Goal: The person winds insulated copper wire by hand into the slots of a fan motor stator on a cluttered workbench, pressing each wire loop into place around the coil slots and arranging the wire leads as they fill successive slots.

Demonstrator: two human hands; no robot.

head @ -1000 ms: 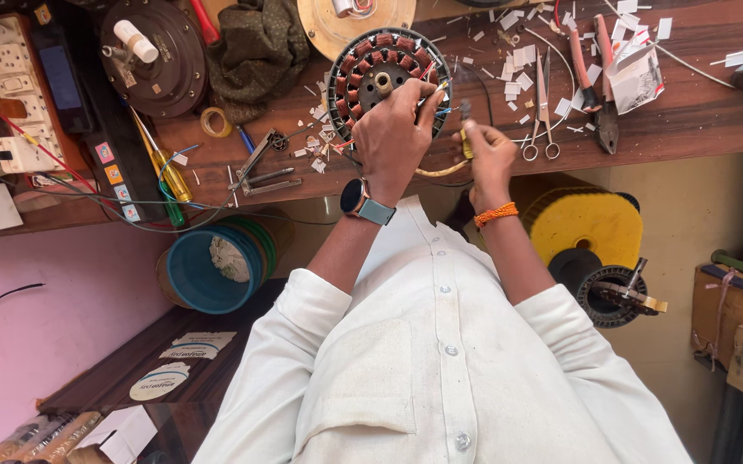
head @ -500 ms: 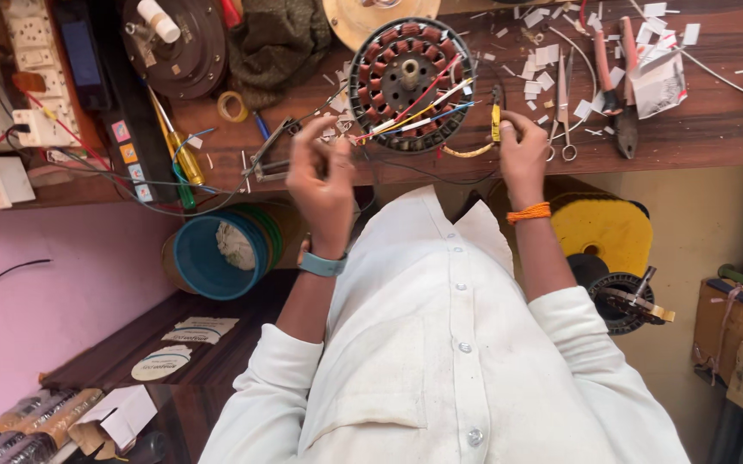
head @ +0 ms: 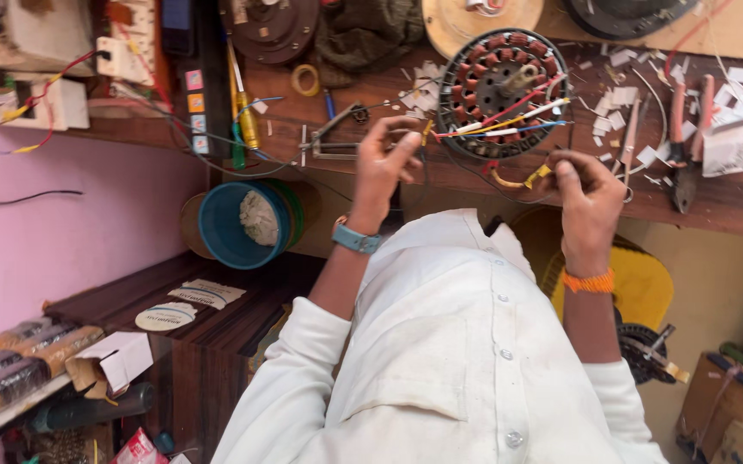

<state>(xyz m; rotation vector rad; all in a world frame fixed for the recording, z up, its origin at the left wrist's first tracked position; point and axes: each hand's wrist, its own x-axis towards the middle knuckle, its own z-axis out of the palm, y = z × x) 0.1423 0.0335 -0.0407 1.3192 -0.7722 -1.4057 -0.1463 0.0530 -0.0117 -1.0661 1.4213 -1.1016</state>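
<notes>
A cluttered wooden worktop [head: 475, 185] with a fan stator [head: 502, 93].
The left hand [head: 384, 163] and right hand [head: 586, 193] each pinch a stator wire, fingers closed, keeping the leads apart and taut.

Single view only, worn on head, aimed steeply down over white-shirted chest toward workbench [head: 371, 129] edge. Bench is seen close, approx. at arm's reach, w/ both hands caught mid-frame; floor and shelves are taken in at lower left.
</notes>
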